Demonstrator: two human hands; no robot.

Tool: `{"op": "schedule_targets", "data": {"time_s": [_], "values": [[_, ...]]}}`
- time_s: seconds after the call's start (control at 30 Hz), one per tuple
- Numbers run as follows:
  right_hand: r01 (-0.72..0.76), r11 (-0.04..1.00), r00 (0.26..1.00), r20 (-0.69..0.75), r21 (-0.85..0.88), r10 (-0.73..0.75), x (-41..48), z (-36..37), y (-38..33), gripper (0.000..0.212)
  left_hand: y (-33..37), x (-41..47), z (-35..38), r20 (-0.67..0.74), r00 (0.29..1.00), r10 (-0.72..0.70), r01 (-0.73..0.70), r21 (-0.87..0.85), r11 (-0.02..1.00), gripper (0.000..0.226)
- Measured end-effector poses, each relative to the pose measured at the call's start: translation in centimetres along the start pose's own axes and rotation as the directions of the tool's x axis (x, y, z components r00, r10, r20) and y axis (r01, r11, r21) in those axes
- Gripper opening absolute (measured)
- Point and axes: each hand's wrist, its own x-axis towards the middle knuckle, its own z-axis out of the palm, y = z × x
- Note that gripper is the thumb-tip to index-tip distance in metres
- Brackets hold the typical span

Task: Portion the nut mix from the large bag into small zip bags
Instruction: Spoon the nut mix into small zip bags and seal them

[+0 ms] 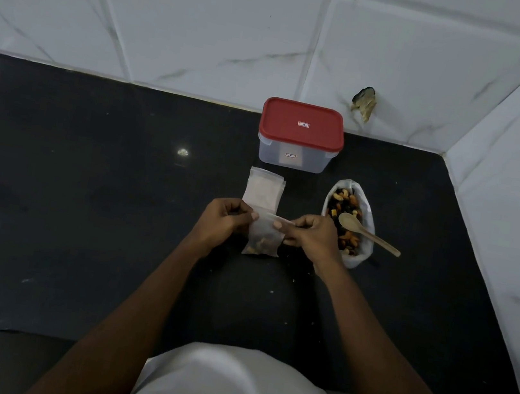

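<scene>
Dark counter (82, 204), left hand (222, 221), right hand (312, 235) pinching zip bag (264, 236), contents blurred

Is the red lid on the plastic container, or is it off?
On. The red lid sits flat over the clear container, covering its whole top.

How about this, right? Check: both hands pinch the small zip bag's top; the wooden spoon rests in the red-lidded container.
Wrong on one point: in the head view the wooden spoon rests in the large bag, not the red-lidded container. The rest holds.
</scene>
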Motion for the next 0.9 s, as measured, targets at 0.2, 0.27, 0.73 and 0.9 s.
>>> {"op": "schedule_targets", "data": {"time_s": [0.2,0.27,0.73,0.9], "values": [[-0.101,0.983,0.990,0.118,0.154,0.083,-0.1,0.2,-0.1,0.006,-0.7,-0.3,-0.5,-0.028,0.997,-0.066,0.065,-0.028,0.997,0.013],[-0.095,0.995,0.985,0.151,0.041,0.088,-0.2,0.3,-0.1,0.008,-0.9,-0.5,-0.9,-0.021,0.994,-0.106,0.106,-0.014,0.994,0.013],[-0.060,0.990,0.997,0.031,-0.129,0.064,-0.7,1.6,0.0,0.016,0.0,0.5,-2.0,0.054,0.998,-0.030,0.006,0.396,0.918,0.007],[-0.091,0.928,0.992,0.046,-0.362,0.115,-0.3,1.7,0.0,0.012,0.1,0.8,-2.1,0.016,0.996,-0.088,0.061,0.601,0.797,0.010]]}}
